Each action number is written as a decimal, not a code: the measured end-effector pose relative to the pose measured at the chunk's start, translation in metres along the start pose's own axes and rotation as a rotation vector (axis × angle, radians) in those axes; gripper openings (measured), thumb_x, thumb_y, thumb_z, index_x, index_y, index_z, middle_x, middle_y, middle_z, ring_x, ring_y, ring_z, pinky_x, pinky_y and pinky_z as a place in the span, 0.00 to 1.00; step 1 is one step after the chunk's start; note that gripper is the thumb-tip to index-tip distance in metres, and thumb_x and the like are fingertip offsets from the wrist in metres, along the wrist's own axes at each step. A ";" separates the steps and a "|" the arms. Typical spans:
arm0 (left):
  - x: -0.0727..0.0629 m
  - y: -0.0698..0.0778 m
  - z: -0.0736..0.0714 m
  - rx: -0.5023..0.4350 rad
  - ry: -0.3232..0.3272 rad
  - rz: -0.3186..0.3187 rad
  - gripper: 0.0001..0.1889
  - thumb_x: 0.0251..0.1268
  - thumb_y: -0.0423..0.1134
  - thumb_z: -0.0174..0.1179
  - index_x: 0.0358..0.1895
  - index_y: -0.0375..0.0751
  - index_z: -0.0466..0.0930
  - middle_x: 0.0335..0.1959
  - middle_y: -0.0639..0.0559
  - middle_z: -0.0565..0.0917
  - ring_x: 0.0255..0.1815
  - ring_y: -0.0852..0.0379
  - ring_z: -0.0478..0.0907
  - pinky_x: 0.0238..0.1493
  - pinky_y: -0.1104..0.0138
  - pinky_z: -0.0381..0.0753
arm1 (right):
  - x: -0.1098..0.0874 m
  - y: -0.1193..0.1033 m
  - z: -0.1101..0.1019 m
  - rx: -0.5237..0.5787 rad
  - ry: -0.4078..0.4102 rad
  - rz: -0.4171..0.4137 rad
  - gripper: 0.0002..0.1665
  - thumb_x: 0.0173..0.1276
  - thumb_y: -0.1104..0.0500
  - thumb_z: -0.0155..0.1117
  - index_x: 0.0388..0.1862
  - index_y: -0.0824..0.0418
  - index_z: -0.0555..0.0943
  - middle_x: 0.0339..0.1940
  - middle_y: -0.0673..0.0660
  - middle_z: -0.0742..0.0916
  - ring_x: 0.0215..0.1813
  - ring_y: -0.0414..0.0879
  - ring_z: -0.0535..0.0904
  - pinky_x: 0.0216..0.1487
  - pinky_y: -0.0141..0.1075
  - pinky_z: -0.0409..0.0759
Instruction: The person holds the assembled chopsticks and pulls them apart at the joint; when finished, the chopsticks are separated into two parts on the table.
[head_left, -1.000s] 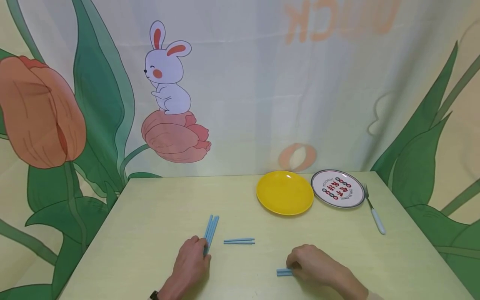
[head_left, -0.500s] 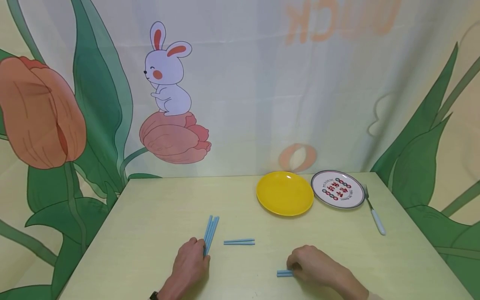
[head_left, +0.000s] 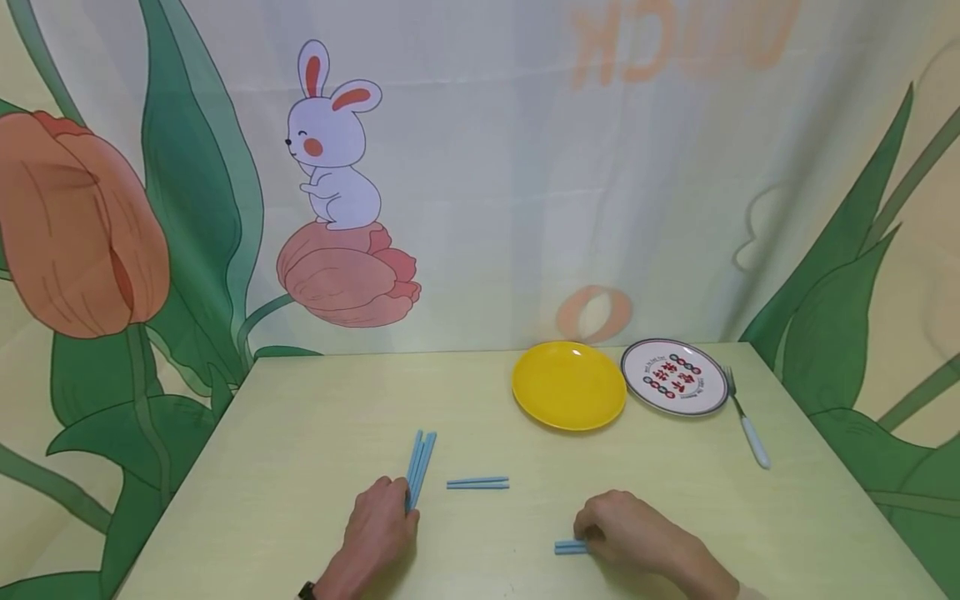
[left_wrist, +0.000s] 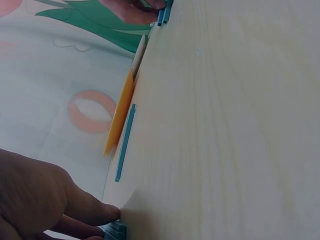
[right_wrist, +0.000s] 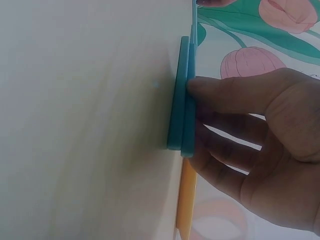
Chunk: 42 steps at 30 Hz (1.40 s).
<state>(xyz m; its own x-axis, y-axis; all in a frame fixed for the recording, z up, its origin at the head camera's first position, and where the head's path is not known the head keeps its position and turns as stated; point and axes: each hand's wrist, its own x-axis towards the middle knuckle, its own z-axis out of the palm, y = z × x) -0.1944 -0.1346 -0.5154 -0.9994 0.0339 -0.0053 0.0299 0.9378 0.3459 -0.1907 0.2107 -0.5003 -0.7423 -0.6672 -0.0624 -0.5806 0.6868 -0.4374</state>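
Several light-blue chopsticks (head_left: 423, 457) lie together on the left part of the table, slanting away. My left hand (head_left: 377, 521) grips their near end between thumb and fingers. On the right, my right hand (head_left: 628, 529) pinches a pair of blue chopsticks (head_left: 570, 547) low over the table. The right wrist view shows the thumb pressed on these two chopsticks (right_wrist: 179, 110), side by side, with the other fingers behind them. Between the hands another pair of chopsticks (head_left: 477, 483) lies crosswise, touched by neither hand.
At the table's far edge stands a yellow plate (head_left: 568, 387), with a white patterned plate (head_left: 675, 377) beside it. A fork (head_left: 746, 421) with a pale handle lies right of the plates. Behind the pale table (head_left: 300, 417) hangs a printed curtain (head_left: 480, 208).
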 end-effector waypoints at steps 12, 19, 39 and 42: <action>0.000 0.004 -0.004 0.025 0.000 0.007 0.04 0.53 0.33 0.64 0.27 0.39 0.77 0.22 0.52 0.70 0.22 0.56 0.67 0.22 0.65 0.67 | 0.000 -0.001 0.000 -0.015 -0.004 -0.014 0.06 0.60 0.63 0.69 0.31 0.52 0.88 0.28 0.38 0.84 0.31 0.29 0.73 0.39 0.32 0.79; 0.001 0.005 -0.005 0.062 0.013 0.017 0.04 0.54 0.30 0.62 0.25 0.39 0.78 0.21 0.52 0.71 0.22 0.56 0.68 0.24 0.63 0.71 | 0.001 -0.001 -0.001 -0.019 -0.018 -0.004 0.05 0.60 0.63 0.69 0.31 0.53 0.88 0.28 0.38 0.84 0.30 0.29 0.73 0.38 0.32 0.78; 0.004 0.009 -0.010 0.085 -0.068 -0.073 0.02 0.58 0.30 0.63 0.31 0.34 0.81 0.22 0.51 0.72 0.22 0.55 0.70 0.23 0.65 0.71 | 0.001 0.000 -0.003 -0.017 -0.048 -0.015 0.06 0.60 0.63 0.69 0.32 0.54 0.89 0.28 0.39 0.84 0.30 0.29 0.72 0.37 0.30 0.78; 0.004 0.008 -0.010 0.073 -0.065 -0.071 0.02 0.58 0.29 0.62 0.30 0.35 0.81 0.22 0.51 0.72 0.22 0.55 0.70 0.22 0.65 0.71 | 0.001 0.000 -0.002 -0.018 -0.056 -0.016 0.06 0.61 0.63 0.68 0.32 0.53 0.89 0.28 0.39 0.83 0.29 0.30 0.71 0.37 0.30 0.77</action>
<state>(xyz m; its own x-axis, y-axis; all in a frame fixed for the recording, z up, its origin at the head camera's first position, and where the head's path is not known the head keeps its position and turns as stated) -0.1986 -0.1304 -0.5027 -0.9959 -0.0132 -0.0892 -0.0373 0.9611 0.2736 -0.1922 0.2105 -0.4981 -0.7135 -0.6927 -0.1057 -0.5983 0.6807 -0.4227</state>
